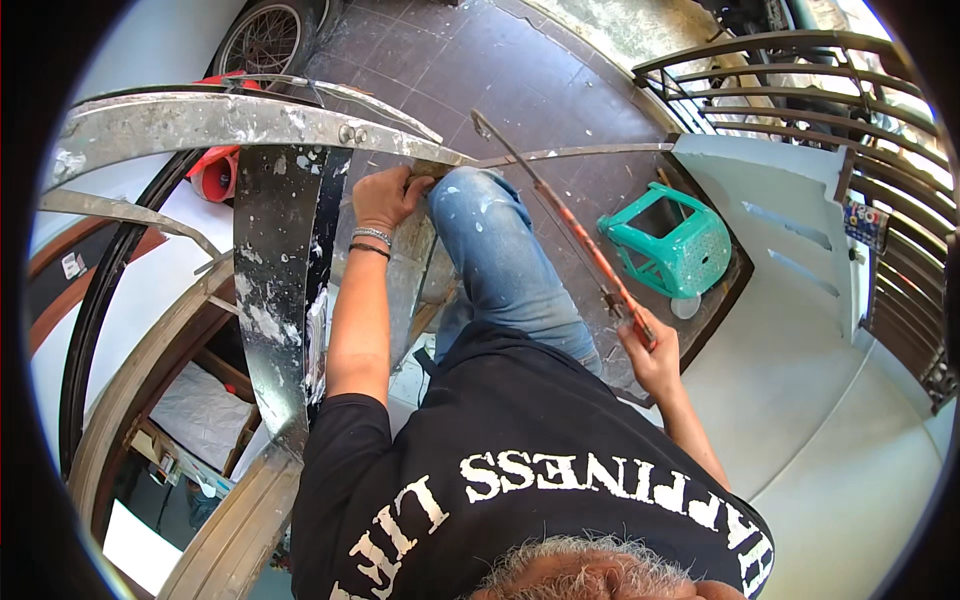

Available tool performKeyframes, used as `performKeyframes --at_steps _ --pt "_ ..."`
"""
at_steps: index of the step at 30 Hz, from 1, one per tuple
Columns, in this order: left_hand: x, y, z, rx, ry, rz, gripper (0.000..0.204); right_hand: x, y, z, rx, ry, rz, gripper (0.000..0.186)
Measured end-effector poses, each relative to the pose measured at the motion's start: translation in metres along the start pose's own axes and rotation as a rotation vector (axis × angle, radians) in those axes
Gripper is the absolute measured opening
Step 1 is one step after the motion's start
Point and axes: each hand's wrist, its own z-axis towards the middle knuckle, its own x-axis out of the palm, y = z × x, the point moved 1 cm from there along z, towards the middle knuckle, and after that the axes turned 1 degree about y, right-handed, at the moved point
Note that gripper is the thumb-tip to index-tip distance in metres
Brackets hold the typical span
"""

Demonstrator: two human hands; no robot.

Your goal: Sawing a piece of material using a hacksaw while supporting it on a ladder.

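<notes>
My right hand [655, 362] is wrapped round the handle end of a hacksaw [580, 235] with a worn orange-red frame. The saw slants up and to the left, its far end in the air beyond my knee. My left hand [385, 202] is closed on a short piece of wood [432, 168] beside my bent knee. My knee, in paint-flecked jeans [500, 240], is up against this piece. Just past the left hand runs a paint-spotted metal rail [220, 120], apparently part of a ladder. The saw blade appears apart from the wood.
A green plastic stool [690, 250] stands on the dark tiled floor [450, 60] to the right. A paint-spattered black board [270, 260] rises at the left, near a red object [213, 175]. A spoked wheel [262, 45] is at the far left; metal railings [790, 85] line the right.
</notes>
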Motion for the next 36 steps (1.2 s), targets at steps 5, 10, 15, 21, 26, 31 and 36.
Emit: performKeyframes --at_steps 5,10,15,21,26,31,36 --pt "0.003 -0.01 0.013 0.057 -0.014 0.035 0.049 0.058 -0.004 0.128 -0.22 -0.087 -0.055 0.043" --pt "0.015 -0.001 0.004 0.107 -0.056 0.076 0.049 0.064 0.013 0.156 -0.314 -0.067 -0.05 0.043" --pt "0.007 0.003 0.004 0.024 -0.034 0.035 0.048 0.007 -0.005 0.022 0.008 -0.01 -0.028 0.045" --pt "0.006 -0.012 0.015 0.073 -0.05 0.017 0.051 0.06 -0.001 0.136 -0.265 -0.076 -0.116 0.046" --pt "0.011 0.0 0.0 0.096 -0.021 0.022 0.05 0.058 -0.011 0.127 -0.304 -0.071 0.003 0.046" --pt "0.006 0.003 0.0 0.029 -0.023 0.052 0.049 0.011 -0.005 0.029 -0.099 -0.004 -0.065 0.047" --pt "-0.001 -0.014 0.018 0.094 -0.049 0.031 0.049 0.06 -0.008 0.159 -0.328 -0.079 -0.037 0.043"
